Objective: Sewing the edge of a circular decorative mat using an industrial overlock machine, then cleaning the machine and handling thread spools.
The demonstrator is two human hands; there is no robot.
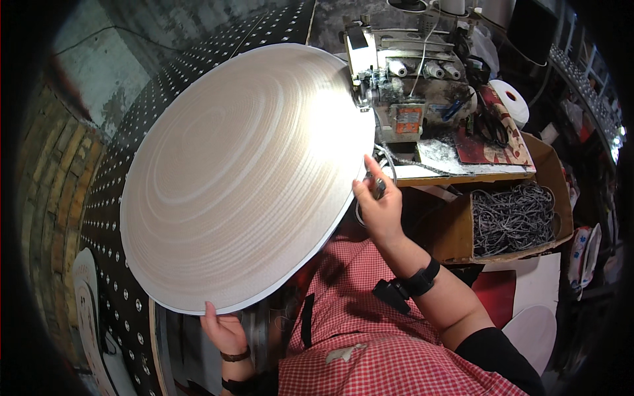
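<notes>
A large round mat (231,178), pale beige with faint spiral rings and a white rim, fills the middle of the view. Its far right edge sits at the needle area of an industrial sewing machine (409,99), where a bright lamp spot falls on it. My left hand (226,333) grips the near rim, thumb on top and the other fingers mostly underneath. At the right rim, close to the machine, my right hand (382,204) pinches the edge between thumb and fingers. A small dark shiny thing shows by its fingers; I cannot make out what it is.
A black table (119,264) with rows of metal studs lies under and left of the mat. A cardboard box (456,228) of tangled grey cord (515,221) stands right of my right arm. Scissors (492,125) and a white tape roll (508,102) lie beside the machine.
</notes>
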